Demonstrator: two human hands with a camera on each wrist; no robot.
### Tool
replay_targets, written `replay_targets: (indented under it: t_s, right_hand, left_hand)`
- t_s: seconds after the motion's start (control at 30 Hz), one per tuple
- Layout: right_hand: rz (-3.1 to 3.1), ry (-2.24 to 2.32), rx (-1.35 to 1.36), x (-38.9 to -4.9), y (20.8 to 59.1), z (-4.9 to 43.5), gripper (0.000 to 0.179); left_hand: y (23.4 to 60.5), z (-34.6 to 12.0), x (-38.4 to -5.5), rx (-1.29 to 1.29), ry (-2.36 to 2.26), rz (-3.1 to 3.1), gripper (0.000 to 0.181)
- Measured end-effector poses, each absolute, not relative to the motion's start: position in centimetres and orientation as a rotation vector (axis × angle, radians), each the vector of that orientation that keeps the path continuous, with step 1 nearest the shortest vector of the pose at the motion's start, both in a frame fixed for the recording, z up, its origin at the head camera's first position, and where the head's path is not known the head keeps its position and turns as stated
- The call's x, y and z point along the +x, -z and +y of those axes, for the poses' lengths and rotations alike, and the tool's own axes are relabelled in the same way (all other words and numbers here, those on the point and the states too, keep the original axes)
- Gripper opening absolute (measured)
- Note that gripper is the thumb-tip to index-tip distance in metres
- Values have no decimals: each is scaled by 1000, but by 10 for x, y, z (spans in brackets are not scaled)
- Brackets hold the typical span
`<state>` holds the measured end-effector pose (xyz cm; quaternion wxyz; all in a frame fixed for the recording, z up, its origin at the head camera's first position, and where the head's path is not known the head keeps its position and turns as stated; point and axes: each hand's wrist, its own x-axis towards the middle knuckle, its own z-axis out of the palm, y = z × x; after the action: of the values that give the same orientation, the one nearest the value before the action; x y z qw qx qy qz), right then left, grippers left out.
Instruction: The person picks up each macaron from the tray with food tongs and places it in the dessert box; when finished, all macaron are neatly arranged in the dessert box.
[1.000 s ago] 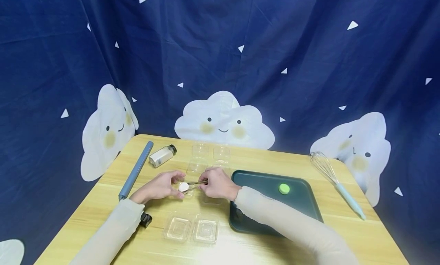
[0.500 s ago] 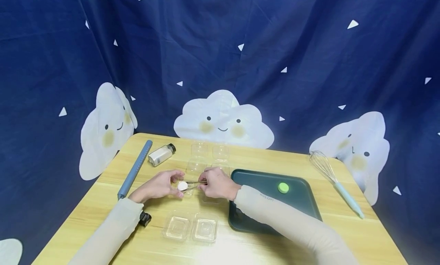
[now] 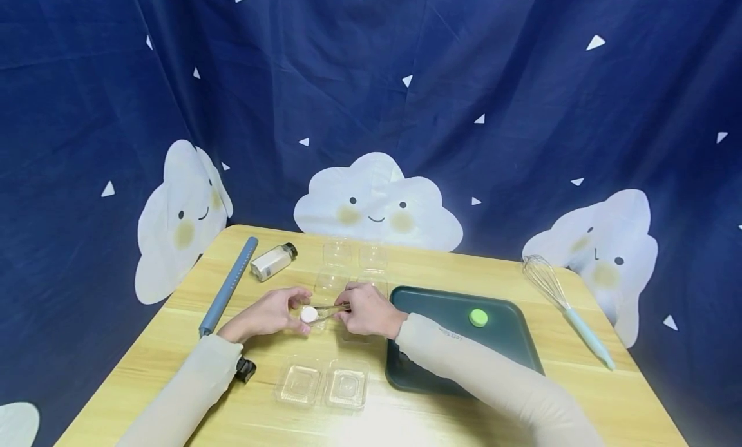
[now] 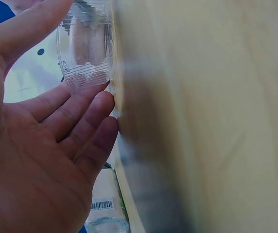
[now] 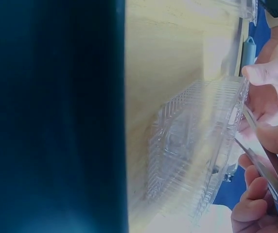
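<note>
My left hand (image 3: 268, 313) holds a clear plastic box (image 4: 86, 83) between thumb and fingers, low at the tabletop. Inside the box sits a pale macaron (image 3: 309, 314), its two pinkish shells showing through the ridged wall in the left wrist view. From the right, my right hand (image 3: 370, 310) pinches metal tweezers (image 5: 276, 188). Their prongs stand apart and point left, the tips right at the macaron in the head view. Another clear ridged compartment (image 5: 187, 138) lies in front of the tweezers in the right wrist view.
A dark green tray (image 3: 510, 353) bears a green macaron (image 3: 478, 317). Clear boxes lie nearer (image 3: 346, 386) and farther back, some as lidded pairs. A capped jar (image 3: 272, 263) and a blue bar (image 3: 228, 286) lie left, a whisk (image 3: 585, 334) right.
</note>
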<state>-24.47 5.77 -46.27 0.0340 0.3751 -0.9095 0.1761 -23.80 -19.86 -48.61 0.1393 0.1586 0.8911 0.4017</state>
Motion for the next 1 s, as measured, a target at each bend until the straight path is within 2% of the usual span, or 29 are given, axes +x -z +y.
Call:
replay_targets:
  t_s: [1.0]
  right_hand:
    - [-2715,-667,1044,-235,450,89,19]
  left_hand:
    - [485,-197,-238,531,-1111,2604,96]
